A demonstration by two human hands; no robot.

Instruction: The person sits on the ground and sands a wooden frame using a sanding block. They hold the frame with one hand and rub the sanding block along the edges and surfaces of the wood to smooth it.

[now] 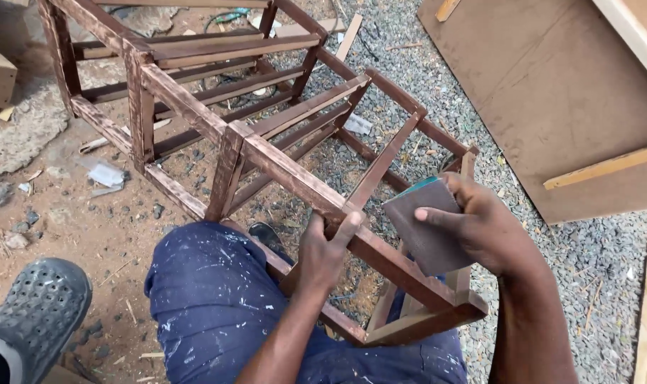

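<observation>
From the head view, you are mid-sanding on the frame (266, 153), a dark-stained wooden skeleton lying on its side across gravel and dirt, its near end resting against your knee (210, 284). Your left hand (325, 250) is closed around the top rail, thumb over the upper edge, steadying it. Your right hand (480, 227) grips the sandpaper (426, 224), a folded brown sheet with a teal back, fingers spread flat over it; it sits just above the rail near the corner joint, and I cannot tell whether it touches the wood.

As I judge it, the stroke ahead calls for the sheet pressed flat on the rail and drawn along the grain, with your left hand holding firm so the frame does not rock.

Around you: a grey clog (39, 313) at lower left, well apart from the work; a large brown board (551, 92) lying to the right; scraps of paper and wood chips on the ground. Your left thumb lies on the same rail, close to the sandpaper, and the upright at the corner limits the stroke.
</observation>
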